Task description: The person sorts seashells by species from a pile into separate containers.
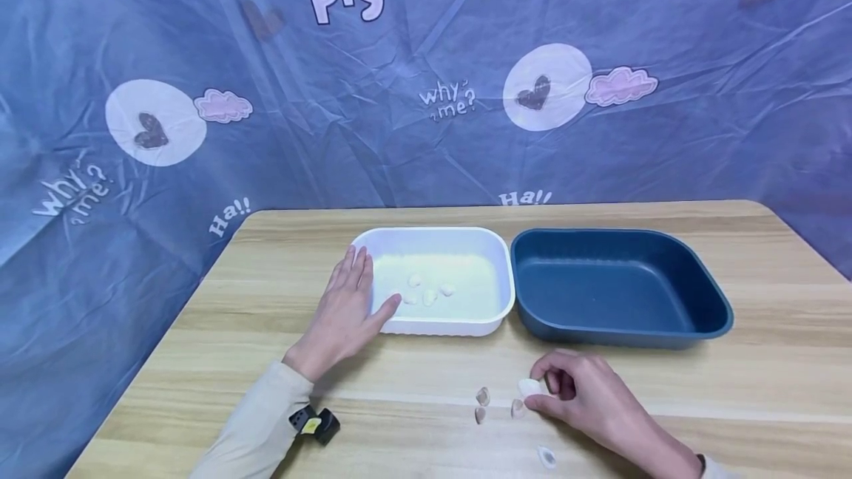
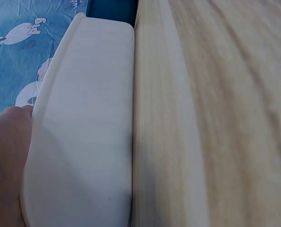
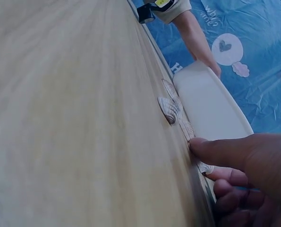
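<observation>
My right hand (image 1: 589,398) pinches a white seashell (image 1: 529,388) between thumb and fingers, low over the wooden table. Just left of it lie small brownish seashells (image 1: 518,409), and a paler one (image 1: 546,457) lies nearer the front. In the right wrist view, a ribbed seashell (image 3: 168,109) lies on the wood beyond the thumb (image 3: 216,150). My left hand (image 1: 346,309), fingers straight, rests on the left side of a white basin (image 1: 439,327). Several white seashells (image 1: 430,297) lie on that basin's floor. The left wrist view shows mostly the basin's outer wall (image 2: 83,109).
A dark blue basin (image 1: 619,334) stands right beside the white one, with nothing visible inside. Both stand toward the back of the wooden table (image 1: 413,390). Behind the table hangs a blue printed cloth (image 1: 373,146). A black strap device (image 1: 316,423) sits at the left sleeve.
</observation>
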The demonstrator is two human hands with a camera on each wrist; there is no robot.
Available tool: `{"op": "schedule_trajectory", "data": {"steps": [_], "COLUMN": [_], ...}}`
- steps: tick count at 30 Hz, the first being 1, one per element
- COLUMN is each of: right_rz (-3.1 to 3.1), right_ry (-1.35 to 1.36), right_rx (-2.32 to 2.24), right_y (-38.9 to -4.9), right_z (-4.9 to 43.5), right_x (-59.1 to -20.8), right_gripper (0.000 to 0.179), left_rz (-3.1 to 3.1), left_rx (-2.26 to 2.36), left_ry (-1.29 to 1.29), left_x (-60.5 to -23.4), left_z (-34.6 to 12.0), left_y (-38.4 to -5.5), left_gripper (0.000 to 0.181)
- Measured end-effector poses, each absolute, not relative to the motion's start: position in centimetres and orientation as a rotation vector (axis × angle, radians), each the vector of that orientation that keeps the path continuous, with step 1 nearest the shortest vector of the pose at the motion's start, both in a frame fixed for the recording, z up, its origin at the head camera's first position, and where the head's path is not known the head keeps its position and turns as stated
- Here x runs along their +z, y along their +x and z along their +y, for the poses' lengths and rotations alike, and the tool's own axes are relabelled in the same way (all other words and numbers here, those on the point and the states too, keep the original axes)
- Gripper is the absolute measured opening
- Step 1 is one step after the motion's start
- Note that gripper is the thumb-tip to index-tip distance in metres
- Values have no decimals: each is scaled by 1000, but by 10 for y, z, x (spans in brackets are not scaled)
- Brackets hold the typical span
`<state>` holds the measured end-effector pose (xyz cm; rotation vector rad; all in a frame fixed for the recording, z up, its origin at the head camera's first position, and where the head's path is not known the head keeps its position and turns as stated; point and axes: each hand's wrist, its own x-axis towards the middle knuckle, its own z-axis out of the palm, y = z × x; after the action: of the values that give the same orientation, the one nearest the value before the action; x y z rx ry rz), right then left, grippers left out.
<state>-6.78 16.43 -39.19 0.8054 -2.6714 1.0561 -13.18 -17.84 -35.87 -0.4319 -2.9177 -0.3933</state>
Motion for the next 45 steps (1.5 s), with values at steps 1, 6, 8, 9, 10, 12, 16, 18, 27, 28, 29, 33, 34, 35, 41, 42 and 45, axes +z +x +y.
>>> {"op": "schedule_trajectory", "data": {"steps": [1, 6, 8, 9, 10, 12, 16, 18, 27, 28, 29, 33, 34, 35, 41, 42, 45], "right_rz": [-2678, -2692, -2670, -2653, -2637, -2611, -2648, -2654, -2684, -2688, -2693, -2655, -2645, -2639, -2658, -2663, -2663], "right_ry": [790, 851, 949, 1006, 1060, 1144, 1180, 1173, 1192, 1198, 1200, 1225, 1224, 1219, 1062, 1024, 940], "right_rx": [1034, 1023, 1054, 1080, 1102, 1127, 1142, 1111, 1253, 1269, 1278, 1273, 1273, 1274, 1287, 1279, 1268], "right_y": [-67, -68, -70, -72, -73, -75, -77, -77, -76, -76, -75, -75, -75, -75, -74, -74, -72], "right_z": [164, 168, 171, 172, 174, 177, 180, 180, 180, 180, 179, 176, 175, 174, 169, 168, 165], "right_x": [-391, -388, -388, -388, -388, -388, -388, -388, -388, -387, -386, -379, -377, -375, -365, -364, -362], "right_gripper": [28, 34, 36, 37, 38, 38, 31, 29, 27, 26, 26, 25, 25, 25, 25, 26, 26], "left_rz": [-2918, -2918, -2916, -2916, -2918, -2912, -2908, -2913, -2925, -2930, -2935, -2942, -2942, -2941, -2945, -2944, -2943], "left_rx": [-394, -397, -400, -402, -401, -397, -397, -399, -390, -392, -391, -384, -382, -382, -388, -388, -387], "left_ry": [-431, -431, -431, -432, -428, -429, -425, -421, -424, -426, -427, -429, -429, -428, -418, -418, -417], "left_x": [-359, -358, -358, -358, -358, -359, -359, -359, -358, -358, -357, -357, -357, -357, -357, -357, -357], "left_z": [-178, -178, -178, -178, -178, -178, -178, -178, -177, -178, -178, -178, -178, -178, -178, -178, -178], "left_y": [-132, -132, -132, -132, -132, -132, -132, -132, -131, -131, -132, -132, -133, -133, -132, -132, -132], "left_gripper": [82, 82, 82, 82, 82, 82, 82, 82, 83, 83, 83, 83, 83, 83, 83, 83, 83]}}
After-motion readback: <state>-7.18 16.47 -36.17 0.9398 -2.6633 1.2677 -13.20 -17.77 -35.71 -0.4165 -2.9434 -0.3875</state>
